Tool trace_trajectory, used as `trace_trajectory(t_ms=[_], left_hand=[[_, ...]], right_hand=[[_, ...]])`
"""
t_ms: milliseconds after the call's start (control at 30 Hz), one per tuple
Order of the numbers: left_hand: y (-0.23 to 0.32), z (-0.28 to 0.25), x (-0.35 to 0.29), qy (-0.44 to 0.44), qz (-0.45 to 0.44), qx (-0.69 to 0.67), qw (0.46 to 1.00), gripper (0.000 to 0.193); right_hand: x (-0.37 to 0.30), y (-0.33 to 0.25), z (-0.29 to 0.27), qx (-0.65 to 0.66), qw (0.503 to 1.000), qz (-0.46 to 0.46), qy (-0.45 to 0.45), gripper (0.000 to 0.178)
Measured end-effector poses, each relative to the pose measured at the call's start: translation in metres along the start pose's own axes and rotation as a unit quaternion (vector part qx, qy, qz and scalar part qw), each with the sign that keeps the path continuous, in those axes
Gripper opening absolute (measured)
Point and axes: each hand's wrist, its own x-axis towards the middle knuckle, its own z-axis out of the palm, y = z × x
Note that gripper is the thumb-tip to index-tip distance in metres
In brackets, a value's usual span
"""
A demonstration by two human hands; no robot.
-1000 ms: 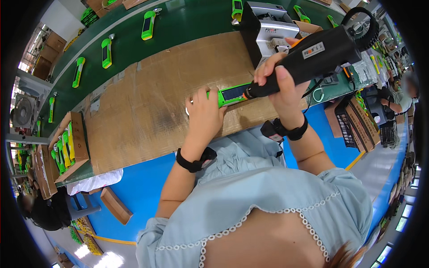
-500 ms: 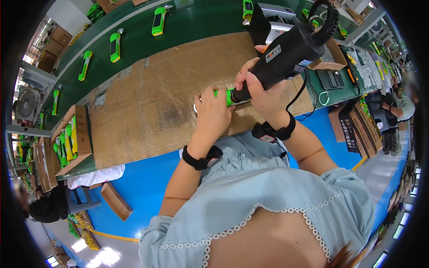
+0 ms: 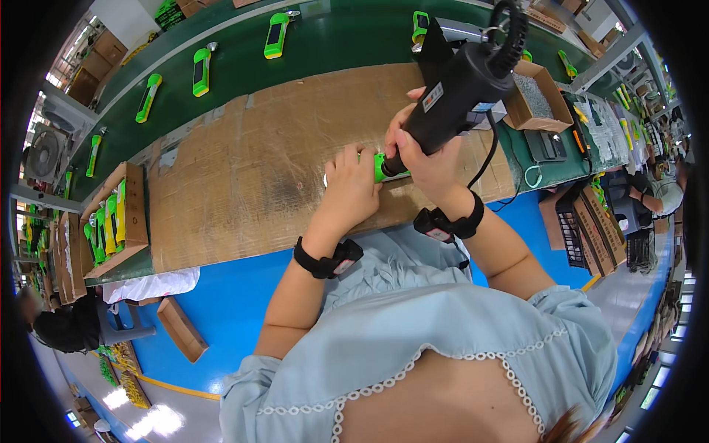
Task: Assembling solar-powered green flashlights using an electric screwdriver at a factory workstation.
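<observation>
My right hand (image 3: 430,159) is wrapped round the lower part of a black electric screwdriver (image 3: 452,100), tilted with its top to the far right. Its tip points down at a green flashlight (image 3: 379,168) lying on the cardboard sheet (image 3: 244,170). My left hand (image 3: 350,183) closes over the flashlight's left part and holds it against the cardboard. Fingers cover most of the flashlight, and the screwdriver's nose hides the exact spot where its tip meets it. From the screwdriver a black cable (image 3: 491,151) hangs down to the right.
Several green flashlights lie spaced along the green belt (image 3: 236,55) beyond the cardboard. At left stands a cardboard box (image 3: 136,210) of flashlights. To the right are a box of small metal parts (image 3: 538,96) and a dark phone-like device (image 3: 546,146). Other people sit at both sides.
The screwdriver has tilted a little more upright, its top shifting left. Flashlights on the belt have moved slightly right. My left hand still holds the flashlight; the whole view has shifted a little.
</observation>
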Motion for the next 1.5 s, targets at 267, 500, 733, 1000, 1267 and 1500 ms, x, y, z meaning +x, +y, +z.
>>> trace_trajectory(t_ms=[267, 500, 733, 1000, 1267, 1500], left_hand=[[0.023, 0.003, -0.007, -0.060, -0.003, 0.011, 0.998, 0.055], [0.041, 0.015, 0.001, -0.013, 0.034, 0.052, 0.998, 0.053], [0.051, 0.015, 0.007, -0.042, 0.023, 0.063, 0.997, 0.053], [0.030, 0.006, -0.001, -0.024, -0.035, 0.084, 0.996, 0.056], [0.027, 0.003, -0.003, -0.028, -0.041, 0.075, 0.996, 0.056], [0.025, 0.005, -0.004, -0.006, -0.030, 0.066, 0.997, 0.057]], right_hand=[[-0.008, -0.026, -0.014, 0.074, 0.995, 0.038, 0.052, 0.056], [-0.012, -0.027, -0.043, 0.095, 0.995, 0.022, 0.004, 0.058], [0.005, -0.040, -0.054, 0.014, 0.999, 0.003, -0.042, 0.062], [0.061, -0.042, -0.115, -0.141, 0.951, -0.154, 0.229, 0.037], [0.081, -0.018, -0.151, -0.187, 0.933, -0.130, 0.280, 0.035], [0.090, -0.021, -0.150, -0.246, 0.930, -0.116, 0.247, 0.035]])
